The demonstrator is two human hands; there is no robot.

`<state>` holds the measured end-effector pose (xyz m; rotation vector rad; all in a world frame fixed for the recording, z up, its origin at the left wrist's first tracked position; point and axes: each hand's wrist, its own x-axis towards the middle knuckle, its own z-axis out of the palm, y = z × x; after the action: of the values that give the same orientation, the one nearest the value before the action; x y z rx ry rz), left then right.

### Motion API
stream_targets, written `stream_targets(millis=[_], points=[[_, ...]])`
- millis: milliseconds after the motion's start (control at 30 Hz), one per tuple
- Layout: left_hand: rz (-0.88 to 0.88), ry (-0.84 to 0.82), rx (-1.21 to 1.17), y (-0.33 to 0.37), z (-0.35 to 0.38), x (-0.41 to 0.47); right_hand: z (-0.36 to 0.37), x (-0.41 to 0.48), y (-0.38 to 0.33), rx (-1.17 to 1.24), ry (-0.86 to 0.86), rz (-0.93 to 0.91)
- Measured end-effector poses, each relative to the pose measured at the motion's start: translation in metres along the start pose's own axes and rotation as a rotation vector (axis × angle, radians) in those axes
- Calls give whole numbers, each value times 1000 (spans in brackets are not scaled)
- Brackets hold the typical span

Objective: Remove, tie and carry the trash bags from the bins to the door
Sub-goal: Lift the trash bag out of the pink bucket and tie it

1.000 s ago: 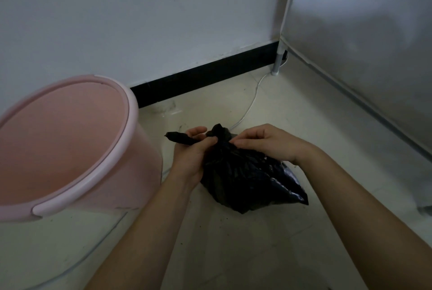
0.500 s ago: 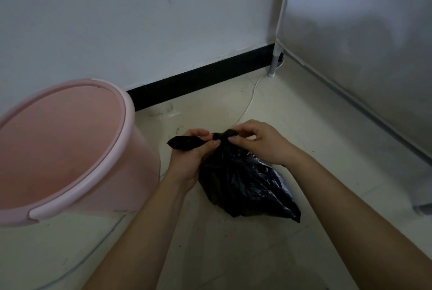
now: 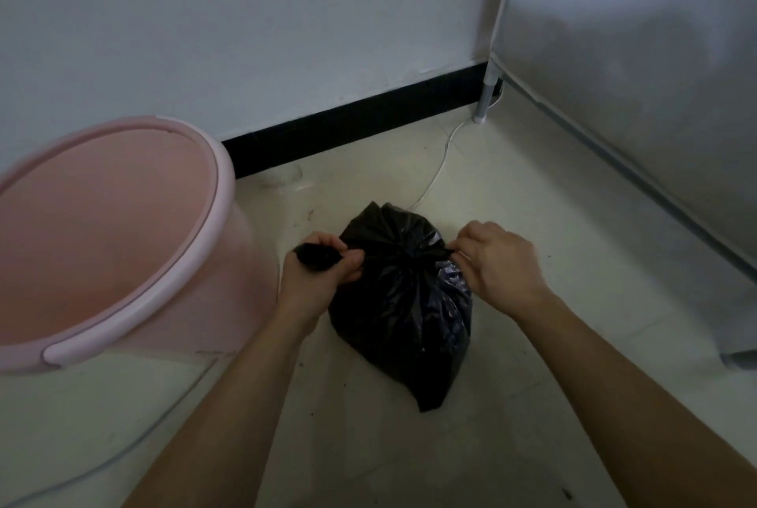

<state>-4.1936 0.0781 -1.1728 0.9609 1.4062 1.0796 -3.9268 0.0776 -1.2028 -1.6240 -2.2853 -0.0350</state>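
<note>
1. Half a second ago the two hands sat close together at the top of the trash bag (image 3: 399, 303). Now they are drawn well apart, one to each side of it.
2. The left hand (image 3: 319, 274) is a closed fist wrapped round one twisted tail of the bag, whose black stub pokes out past the knuckles. The right hand (image 3: 499, 262) pinches the other, thinner tail between thumb and curled fingers.
3. Both tails run taut into a knot (image 3: 409, 255) at the bag's middle. I judge this to be the tightening pull, so tying is nearly finished and carrying to the door is not yet begun.
4. The bag is out of the bin (image 3: 223, 184) and lies on the floor (image 3: 553, 364), just right of the bin and near the corner where the baseboard (image 3: 360, 114) meets the grey panel (image 3: 635, 106).
5. It is small, black and glossy. Pleats fan out from the knot, and its lower end tapers to a point toward the person. It looks light and only partly filled.
6. A white cable (image 3: 436, 173) runs along the floor behind the bag.
</note>
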Motion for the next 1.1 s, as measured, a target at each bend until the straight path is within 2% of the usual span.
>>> stream_targets(millis=[100,200,267,300,367,433,600,733,800,900,1100], points=[[-38,190,32,-23,6,-1,27,-19,-21,210,-17,304],[-47,366,194,-48,12,5,46,-24,-46,459,-145,705],[-196,336,283,-62,17,5,51,-21,-58,669,-229,922],[-247,278,285,-67,21,3,54,-20,-62,745,-224,964],[-220,149,227,-74,29,-3,55,-18,-70,810,-136,938],[-118,124,208,-73,34,-9,51,-13,-80,801,-47,858],[112,296,243,-55,32,-6,38,2,-91,753,162,710],[253,342,386,-61,14,-5,42,-2,-94,744,148,642],[278,301,396,-63,8,-12,40,-4,-102,715,168,664],[205,321,367,-39,2,-27,14,6,-125,727,186,680],[166,357,283,83,-4,-65,-103,46,-155,749,161,634]])
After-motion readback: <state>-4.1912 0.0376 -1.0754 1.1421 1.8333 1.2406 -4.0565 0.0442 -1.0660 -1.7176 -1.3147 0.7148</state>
